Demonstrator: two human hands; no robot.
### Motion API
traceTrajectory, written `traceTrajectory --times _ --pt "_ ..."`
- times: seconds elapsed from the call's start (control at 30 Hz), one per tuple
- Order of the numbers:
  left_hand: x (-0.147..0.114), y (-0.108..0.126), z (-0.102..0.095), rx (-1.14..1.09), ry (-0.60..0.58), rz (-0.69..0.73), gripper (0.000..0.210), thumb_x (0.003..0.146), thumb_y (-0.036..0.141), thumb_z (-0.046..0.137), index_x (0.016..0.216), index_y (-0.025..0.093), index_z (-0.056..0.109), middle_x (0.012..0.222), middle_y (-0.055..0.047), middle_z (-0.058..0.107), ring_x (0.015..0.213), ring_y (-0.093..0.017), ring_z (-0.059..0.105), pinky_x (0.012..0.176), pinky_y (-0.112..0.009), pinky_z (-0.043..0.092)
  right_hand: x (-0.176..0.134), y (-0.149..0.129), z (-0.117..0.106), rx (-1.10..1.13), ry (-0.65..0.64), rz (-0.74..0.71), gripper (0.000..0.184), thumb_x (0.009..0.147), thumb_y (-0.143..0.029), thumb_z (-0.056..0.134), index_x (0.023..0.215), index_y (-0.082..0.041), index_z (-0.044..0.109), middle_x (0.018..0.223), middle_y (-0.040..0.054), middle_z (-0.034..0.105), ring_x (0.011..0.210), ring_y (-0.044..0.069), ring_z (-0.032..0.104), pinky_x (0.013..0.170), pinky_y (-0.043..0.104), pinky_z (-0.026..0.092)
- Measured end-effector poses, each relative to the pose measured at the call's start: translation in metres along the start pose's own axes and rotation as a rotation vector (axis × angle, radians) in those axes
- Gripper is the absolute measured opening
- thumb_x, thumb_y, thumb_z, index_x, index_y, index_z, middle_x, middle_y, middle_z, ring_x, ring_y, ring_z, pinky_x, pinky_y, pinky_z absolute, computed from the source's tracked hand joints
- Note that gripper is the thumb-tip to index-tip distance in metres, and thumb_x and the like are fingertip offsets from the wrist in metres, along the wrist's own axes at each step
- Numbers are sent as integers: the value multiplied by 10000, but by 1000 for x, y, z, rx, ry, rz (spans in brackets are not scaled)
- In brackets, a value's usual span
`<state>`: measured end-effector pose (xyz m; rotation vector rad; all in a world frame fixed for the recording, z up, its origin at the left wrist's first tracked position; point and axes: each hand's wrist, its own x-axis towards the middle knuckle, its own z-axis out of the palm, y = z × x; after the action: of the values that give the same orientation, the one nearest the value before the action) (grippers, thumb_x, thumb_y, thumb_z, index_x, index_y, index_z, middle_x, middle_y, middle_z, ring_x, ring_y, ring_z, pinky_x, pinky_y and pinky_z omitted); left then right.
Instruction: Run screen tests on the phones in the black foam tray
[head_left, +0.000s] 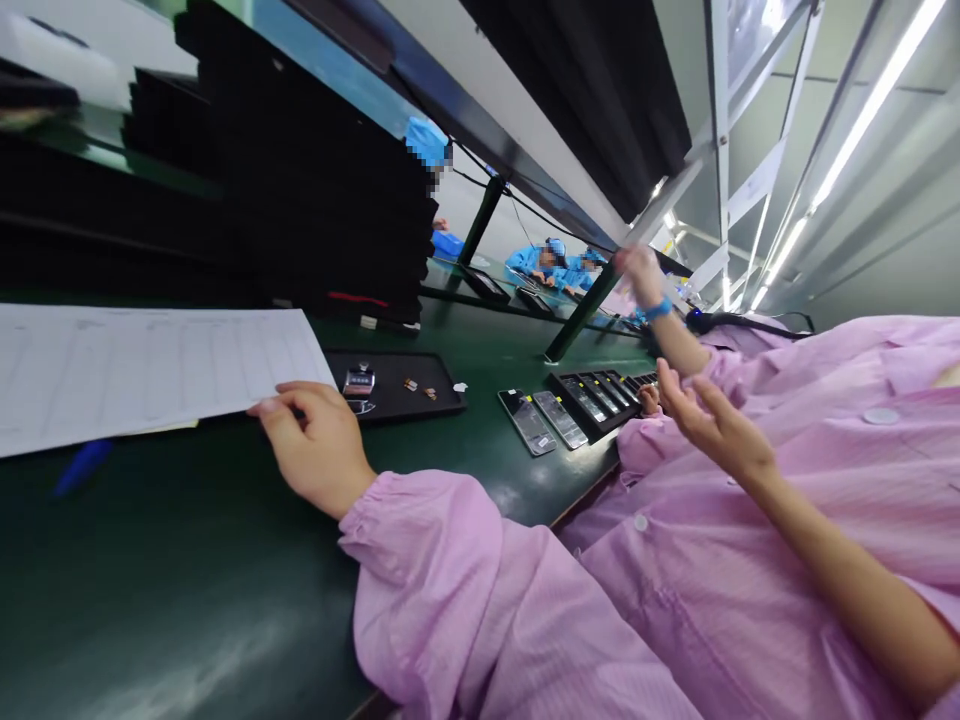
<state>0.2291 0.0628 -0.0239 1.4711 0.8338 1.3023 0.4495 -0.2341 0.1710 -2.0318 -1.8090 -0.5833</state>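
Observation:
At the left, my right hand (319, 445), in a pink sleeve, rests at the near right corner of a white printed sheet of paper (150, 370). Thumb and curled fingers are closed on the paper's edge. Right beside it lies a shallow black tray (405, 390) holding a shiny metallic part (359, 380) and small coppery pieces (429, 393). A blurred blue object (82, 467) lies by the paper's near edge. My left hand is out of view.
A tall stack of black trays (300, 180) stands behind the paper. Phone-like panels (527, 422) lie on the green bench (225, 600), near a black tray (592, 430) of several more. A neighbour in pink raises a wristbanded hand (641, 275) and an open hand (712, 425).

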Motion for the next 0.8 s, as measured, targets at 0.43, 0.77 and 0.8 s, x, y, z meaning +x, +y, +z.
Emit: traceTrajectory --times 0.43,0.77,0.8 --pt "-1 -8 2 -238 158 -59 934 825 740 -30 1475 164 312 1637 -74 250 1538 -232 -61 1235 -260 -19 -37 8 23 -145 -211 -322 713 964 -21 163 1098 -372 769 1067 -85 744 1114 89 660 908 148 498" --pt "-5 -4 0 -261 82 -66 685 939 278 -158 1548 104 102 1697 -44 76 1488 -172 -191 1203 -268 -136 -13 45 87 340 -192 -200 273 935 -303 510 835 -376 754 924 -103 748 984 100 726 832 146 492" --pt "-5 -4 0 -267 74 -64 679 937 263 -163 1553 103 73 1702 -39 47 1478 -168 -209 1198 -267 -149 -11 49 91 366 -177 -193 263 923 -293 528 801 -372 748 900 -108 746 955 96 732 822 142 492"
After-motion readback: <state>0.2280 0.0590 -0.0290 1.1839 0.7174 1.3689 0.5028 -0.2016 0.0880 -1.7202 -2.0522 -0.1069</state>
